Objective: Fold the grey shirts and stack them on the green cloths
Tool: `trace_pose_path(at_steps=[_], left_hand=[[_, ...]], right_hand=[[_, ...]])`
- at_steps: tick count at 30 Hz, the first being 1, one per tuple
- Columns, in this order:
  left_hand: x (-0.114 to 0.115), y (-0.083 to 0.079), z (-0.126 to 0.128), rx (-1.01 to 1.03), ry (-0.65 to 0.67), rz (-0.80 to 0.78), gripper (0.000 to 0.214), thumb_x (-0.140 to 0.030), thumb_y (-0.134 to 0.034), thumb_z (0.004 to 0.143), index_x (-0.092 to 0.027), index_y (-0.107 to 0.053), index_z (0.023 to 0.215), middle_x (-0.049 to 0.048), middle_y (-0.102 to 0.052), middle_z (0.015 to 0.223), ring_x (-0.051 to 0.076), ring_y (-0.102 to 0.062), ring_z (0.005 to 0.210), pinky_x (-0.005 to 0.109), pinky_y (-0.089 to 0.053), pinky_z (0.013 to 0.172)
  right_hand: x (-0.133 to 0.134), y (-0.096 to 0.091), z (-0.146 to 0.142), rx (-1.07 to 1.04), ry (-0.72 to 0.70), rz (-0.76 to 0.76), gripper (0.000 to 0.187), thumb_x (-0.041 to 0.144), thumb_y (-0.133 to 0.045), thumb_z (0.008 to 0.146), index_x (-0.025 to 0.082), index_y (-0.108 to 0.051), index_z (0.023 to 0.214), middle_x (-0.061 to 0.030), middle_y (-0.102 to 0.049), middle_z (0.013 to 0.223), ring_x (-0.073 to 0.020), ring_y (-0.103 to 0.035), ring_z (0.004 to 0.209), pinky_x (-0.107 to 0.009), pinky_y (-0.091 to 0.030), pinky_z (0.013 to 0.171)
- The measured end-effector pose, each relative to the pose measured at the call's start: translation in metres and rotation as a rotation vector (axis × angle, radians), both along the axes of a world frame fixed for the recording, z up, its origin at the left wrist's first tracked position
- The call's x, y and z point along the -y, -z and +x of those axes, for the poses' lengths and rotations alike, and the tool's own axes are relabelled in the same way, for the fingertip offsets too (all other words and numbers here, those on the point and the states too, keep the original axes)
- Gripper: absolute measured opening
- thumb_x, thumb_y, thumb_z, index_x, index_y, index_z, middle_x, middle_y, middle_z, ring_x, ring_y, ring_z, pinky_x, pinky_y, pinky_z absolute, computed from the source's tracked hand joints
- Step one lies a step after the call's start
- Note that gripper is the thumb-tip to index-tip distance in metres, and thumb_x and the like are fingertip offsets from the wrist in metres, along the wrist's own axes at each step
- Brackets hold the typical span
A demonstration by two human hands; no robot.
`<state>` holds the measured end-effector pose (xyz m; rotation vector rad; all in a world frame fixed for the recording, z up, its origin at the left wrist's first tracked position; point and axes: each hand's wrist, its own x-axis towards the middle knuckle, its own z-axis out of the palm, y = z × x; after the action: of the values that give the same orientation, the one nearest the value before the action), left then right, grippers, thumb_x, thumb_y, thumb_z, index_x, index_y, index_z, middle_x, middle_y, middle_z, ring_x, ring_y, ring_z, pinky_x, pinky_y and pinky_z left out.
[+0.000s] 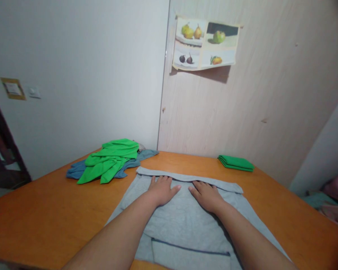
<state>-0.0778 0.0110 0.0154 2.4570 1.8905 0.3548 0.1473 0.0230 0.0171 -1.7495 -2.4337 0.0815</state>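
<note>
A light grey garment point(186, 221) lies spread on the table in front of me, its far edge turned over in a narrow strip. A dark seam line crosses its near part. My left hand point(162, 191) rests on the cloth with the fingers spread, their tips at the turned strip. To its right, my right hand point(207, 195) also lies flat, fingertips slightly tucked under the strip's edge. Neither hand grasps anything that I can see.
On the orange-brown table point(45, 221), a loose heap holds a bright green cloth point(112, 159) over a blue one point(77, 168). A folded green cloth point(236, 163) sits at the back right. Behind the table stands a wall with a fruit poster point(204, 45).
</note>
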Motion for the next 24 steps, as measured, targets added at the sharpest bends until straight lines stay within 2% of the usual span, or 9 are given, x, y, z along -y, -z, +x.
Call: trace_pose_path(at_steps=[7, 14, 18, 24], left_hand=[[-0.006, 0.0, -0.008, -0.005, -0.106, -0.064, 0.078, -0.072, -0.018, 0.093, -0.02, -0.047, 0.144, 0.0154, -0.044, 0.153, 0.035, -0.035, 0.142, 0.062, -0.017, 0.115], [-0.005, -0.003, -0.011, -0.025, -0.161, -0.071, 0.078, -0.072, -0.021, 0.093, -0.017, -0.048, 0.141, 0.0197, -0.043, 0.152, 0.037, -0.035, 0.142, 0.064, -0.02, 0.112], [-0.004, -0.005, -0.014, -0.037, -0.217, -0.08, 0.081, -0.073, -0.023, 0.091, -0.014, -0.049, 0.14, 0.0239, -0.043, 0.151, 0.039, -0.034, 0.142, 0.065, -0.021, 0.111], [-0.001, -0.013, -0.02, -0.055, -0.304, -0.093, 0.08, -0.073, -0.027, 0.09, -0.013, -0.054, 0.136, 0.0253, -0.046, 0.148, 0.04, -0.036, 0.14, 0.068, -0.022, 0.11]], right_hand=[[-0.013, 0.004, 0.014, 0.019, 0.137, -0.039, 0.064, 0.06, -0.021, 0.099, 0.024, -0.043, 0.147, -0.0126, -0.048, 0.15, -0.0319, -0.042, 0.137, -0.06, -0.024, 0.11], [-0.018, 0.006, 0.023, 0.024, 0.177, -0.06, 0.064, 0.06, -0.023, 0.098, 0.022, -0.044, 0.145, -0.015, -0.045, 0.152, -0.0334, -0.039, 0.14, -0.066, -0.023, 0.109], [-0.017, 0.004, 0.027, 0.026, 0.191, -0.073, 0.066, 0.061, -0.029, 0.096, 0.017, -0.048, 0.142, -0.0186, -0.048, 0.149, -0.0345, -0.041, 0.139, -0.064, -0.025, 0.109], [-0.014, -0.003, 0.038, 0.017, 0.255, -0.08, 0.065, 0.062, -0.034, 0.094, 0.014, -0.058, 0.131, -0.0216, -0.056, 0.14, -0.0363, -0.049, 0.132, -0.058, -0.033, 0.106]])
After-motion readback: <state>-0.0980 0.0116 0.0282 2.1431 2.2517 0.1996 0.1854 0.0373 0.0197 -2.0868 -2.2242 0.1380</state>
